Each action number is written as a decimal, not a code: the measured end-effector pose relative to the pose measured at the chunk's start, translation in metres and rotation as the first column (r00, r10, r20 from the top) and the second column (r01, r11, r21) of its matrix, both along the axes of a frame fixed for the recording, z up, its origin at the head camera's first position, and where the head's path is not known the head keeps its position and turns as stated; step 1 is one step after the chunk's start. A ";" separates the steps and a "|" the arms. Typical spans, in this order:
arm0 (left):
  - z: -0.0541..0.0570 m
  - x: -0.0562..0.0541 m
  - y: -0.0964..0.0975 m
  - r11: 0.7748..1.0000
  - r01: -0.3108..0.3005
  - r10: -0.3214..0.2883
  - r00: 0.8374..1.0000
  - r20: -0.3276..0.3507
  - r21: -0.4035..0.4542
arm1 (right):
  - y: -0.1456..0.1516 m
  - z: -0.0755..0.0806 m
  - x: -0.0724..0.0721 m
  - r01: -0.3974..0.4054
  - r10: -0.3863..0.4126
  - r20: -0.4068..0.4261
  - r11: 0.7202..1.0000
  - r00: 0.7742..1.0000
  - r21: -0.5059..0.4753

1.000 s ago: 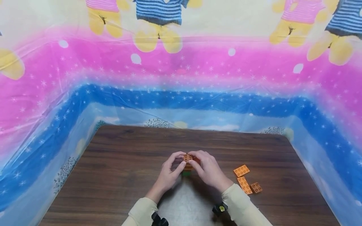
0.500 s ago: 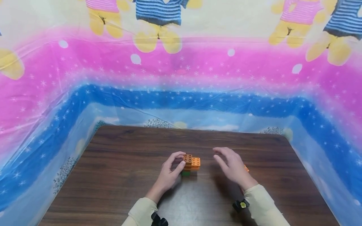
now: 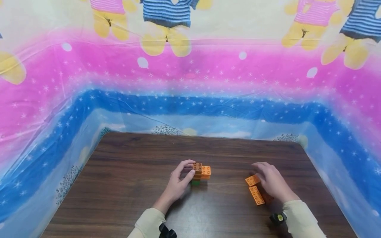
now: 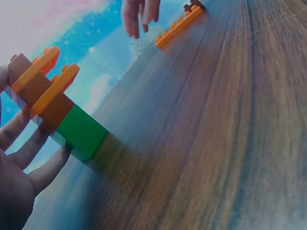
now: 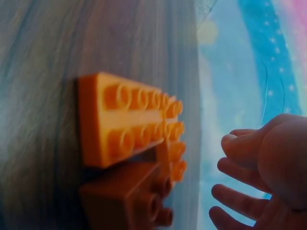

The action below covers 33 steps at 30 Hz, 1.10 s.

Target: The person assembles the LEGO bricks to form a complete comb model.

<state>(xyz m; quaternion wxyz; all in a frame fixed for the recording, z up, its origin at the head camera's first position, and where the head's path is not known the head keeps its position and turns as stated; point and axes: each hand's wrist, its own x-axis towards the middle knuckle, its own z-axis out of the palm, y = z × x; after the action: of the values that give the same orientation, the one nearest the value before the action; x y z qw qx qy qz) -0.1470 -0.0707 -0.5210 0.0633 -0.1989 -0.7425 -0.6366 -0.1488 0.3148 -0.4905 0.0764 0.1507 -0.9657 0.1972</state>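
Note:
Near the middle of the table stands a small tower of toy building bricks (image 3: pixel 197 167). It has a green brick (image 4: pixel 81 132) at the bottom and brown bricks above, with two orange plates (image 4: pixel 56 88) sticking out to the right between them. My left hand (image 3: pixel 178 182) holds the tower from the left, thumb in front and fingers along its side. To the right, my right hand (image 3: pixel 275 182) hovers over the loose pieces with its fingers apart, holding nothing. Under it lie two orange plates (image 3: pixel 257 195) and a brown brick (image 5: pixel 120 196), partly hidden by the hand in the head view.
The brown wood-patterned table (image 3: pixel 134 158) ends at a back edge against a printed pink and blue cloth (image 3: pixel 190 105), which also rises along both sides. Black wrist cameras (image 3: pixel 278 218) sit under the cream sleeves.
My right hand has let go of the tower and moved right to above the loose pieces. The tower's protruding orange plates have come into sight. My left hand has stayed in place.

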 end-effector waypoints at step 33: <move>-0.001 0.000 0.000 1.000 0.011 -0.011 1.000 0.007 0.006 | 0.011 -0.023 -0.005 -0.020 0.013 0.135 0.998 0.991 0.052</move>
<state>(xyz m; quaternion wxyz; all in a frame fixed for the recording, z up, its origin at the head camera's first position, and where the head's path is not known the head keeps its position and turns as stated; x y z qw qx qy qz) -0.1470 -0.0709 -0.5224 0.0579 -0.2004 -0.7397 -0.6398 -0.1541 0.3260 -0.5133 0.0055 0.1470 -0.9723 0.1818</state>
